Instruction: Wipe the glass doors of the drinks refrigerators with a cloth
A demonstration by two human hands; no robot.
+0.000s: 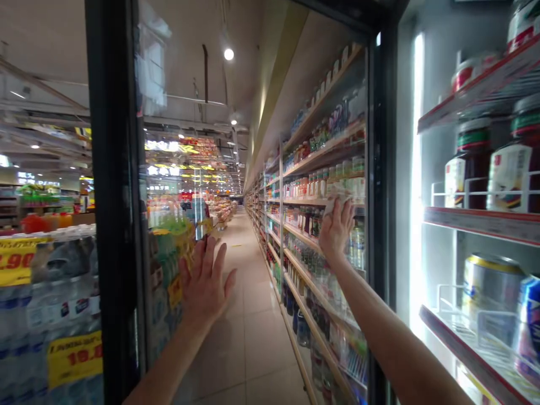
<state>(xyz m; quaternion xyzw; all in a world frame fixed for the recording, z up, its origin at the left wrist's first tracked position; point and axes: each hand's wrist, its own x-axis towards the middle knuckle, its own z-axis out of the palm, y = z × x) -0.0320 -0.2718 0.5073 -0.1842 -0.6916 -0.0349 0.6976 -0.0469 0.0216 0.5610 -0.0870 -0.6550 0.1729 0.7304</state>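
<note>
A glass door (253, 270) with a black frame stands swung out in front of me, and the aisle shows through it. My left hand (206, 281) is raised with its fingers spread, palm toward the pane; whether it touches the glass I cannot tell. Near the hinge side, my right hand (335, 230) presses a thin white cloth (331, 205) flat against the glass. The fingers lie over the cloth and hide most of it. Slight blur covers both hands.
At right is the lit cooler, with dark bottles (468, 163) and a silver can (491, 281) on wire-edged shelves (481, 222). The door's black edge (113, 202) is at left, beside stacked water bottles (63, 304) with yellow price signs (76, 360).
</note>
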